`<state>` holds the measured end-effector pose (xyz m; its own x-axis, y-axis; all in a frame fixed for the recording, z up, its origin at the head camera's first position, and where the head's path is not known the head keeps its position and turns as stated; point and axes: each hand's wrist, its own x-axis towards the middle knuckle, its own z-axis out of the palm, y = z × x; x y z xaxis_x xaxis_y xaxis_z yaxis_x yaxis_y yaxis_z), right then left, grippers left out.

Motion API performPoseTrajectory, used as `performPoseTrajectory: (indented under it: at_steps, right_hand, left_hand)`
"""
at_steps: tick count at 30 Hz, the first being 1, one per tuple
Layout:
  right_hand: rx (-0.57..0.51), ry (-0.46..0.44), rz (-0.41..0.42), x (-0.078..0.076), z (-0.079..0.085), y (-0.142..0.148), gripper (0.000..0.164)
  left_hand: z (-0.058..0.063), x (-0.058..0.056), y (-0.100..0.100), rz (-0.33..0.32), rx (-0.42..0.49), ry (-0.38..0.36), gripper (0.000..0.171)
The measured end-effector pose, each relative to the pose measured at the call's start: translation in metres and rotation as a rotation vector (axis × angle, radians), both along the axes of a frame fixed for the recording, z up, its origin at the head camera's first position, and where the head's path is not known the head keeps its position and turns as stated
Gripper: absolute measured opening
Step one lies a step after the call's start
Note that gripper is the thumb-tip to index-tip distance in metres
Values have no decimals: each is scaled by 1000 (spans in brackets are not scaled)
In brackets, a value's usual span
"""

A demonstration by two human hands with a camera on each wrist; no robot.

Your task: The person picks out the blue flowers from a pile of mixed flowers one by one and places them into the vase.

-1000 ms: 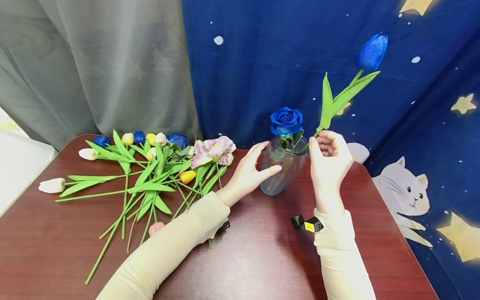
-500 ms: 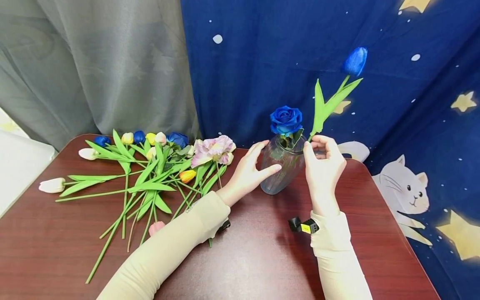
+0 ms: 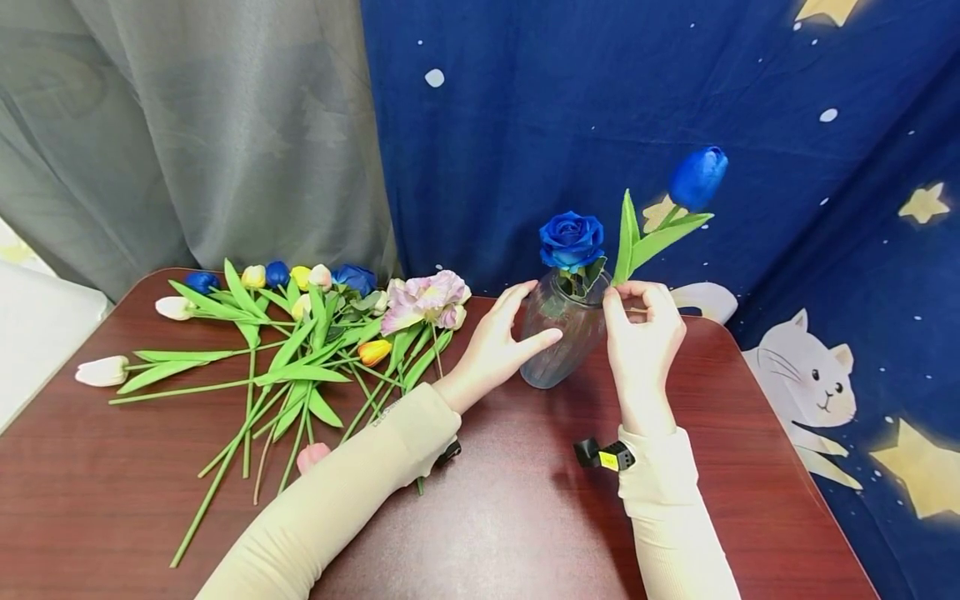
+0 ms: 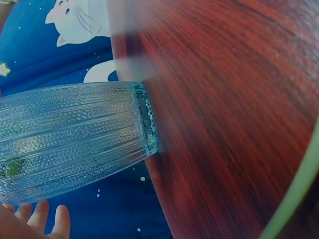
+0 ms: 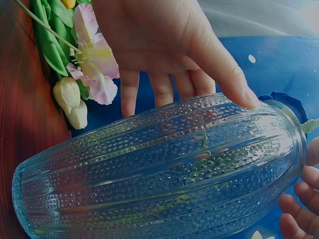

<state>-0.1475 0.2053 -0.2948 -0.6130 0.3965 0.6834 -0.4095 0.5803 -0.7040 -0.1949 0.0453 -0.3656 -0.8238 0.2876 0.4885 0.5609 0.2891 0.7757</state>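
A clear ribbed glass vase (image 3: 558, 354) stands upright near the table's back edge, holding a blue rose (image 3: 572, 242). My left hand (image 3: 491, 346) steadies it from the left, thumb across the front and fingers reaching behind. Between thumb and fingertips, my right hand (image 3: 647, 346) pinches the stem of a blue tulip (image 3: 697, 178) at the right side of the vase's rim. The tulip leans to the right, its leaves above my fingers. Its lower stem shows faintly through the textured glass in the right wrist view, where my left thumb (image 5: 234, 87) lies close to the rim.
On the left of the dark red-brown table (image 3: 487, 533) lies a loose heap of artificial flowers: white tulips (image 3: 102, 371), an orange tulip (image 3: 375, 352), a pale purple flower (image 3: 427, 302) and several others. Grey (image 3: 270, 125) and starry blue curtains (image 3: 517, 125) hang behind.
My right hand has moved left and down to the vase's rim, and the tulip's blossom has come lower. My left hand and the vase stay in place.
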Motion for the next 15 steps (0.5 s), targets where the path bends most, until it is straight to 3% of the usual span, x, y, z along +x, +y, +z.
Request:
performPoseTrajectory:
  at_steps: [4, 15]
  right_hand:
    - [-2, 1, 3, -11, -16, 12, 12]
    - [-12, -13, 40, -5, -26, 16, 15]
  left_hand:
    - [0, 1, 0, -1, 1, 2, 72]
    - [0, 1, 0, 3, -7, 10, 73]
